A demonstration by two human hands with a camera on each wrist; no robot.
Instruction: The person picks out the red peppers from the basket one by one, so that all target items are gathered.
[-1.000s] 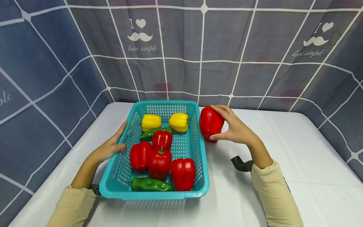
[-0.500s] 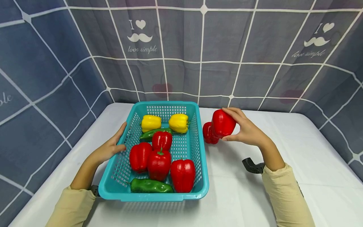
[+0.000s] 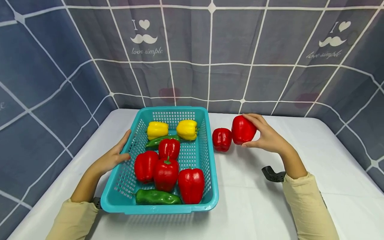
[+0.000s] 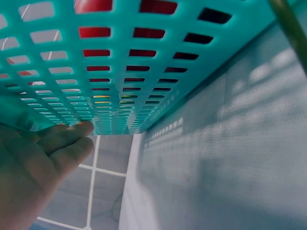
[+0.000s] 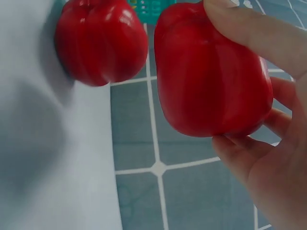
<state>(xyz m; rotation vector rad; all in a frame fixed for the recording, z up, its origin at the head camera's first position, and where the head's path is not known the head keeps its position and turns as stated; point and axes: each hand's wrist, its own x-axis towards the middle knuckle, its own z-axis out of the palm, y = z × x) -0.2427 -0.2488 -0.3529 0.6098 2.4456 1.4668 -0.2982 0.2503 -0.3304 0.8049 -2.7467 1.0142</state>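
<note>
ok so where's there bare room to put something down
The white table is bare between the basket and the right sleeve, and right of that sleeve. Inside the basket, some floor shows between the right yellow pepper and the nearest red pepper. Crowded: the basket's left and front.

Glossy pepper (image 3: 244,130), plastic basket (image 3: 159,209), cloth backdrop (image 3: 190,36)

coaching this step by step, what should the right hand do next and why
Probably lower the held red pepper onto the white surface, beside the other red pepper: the right hand grips it, apparently clear of the surface, while the other rests there.
</note>
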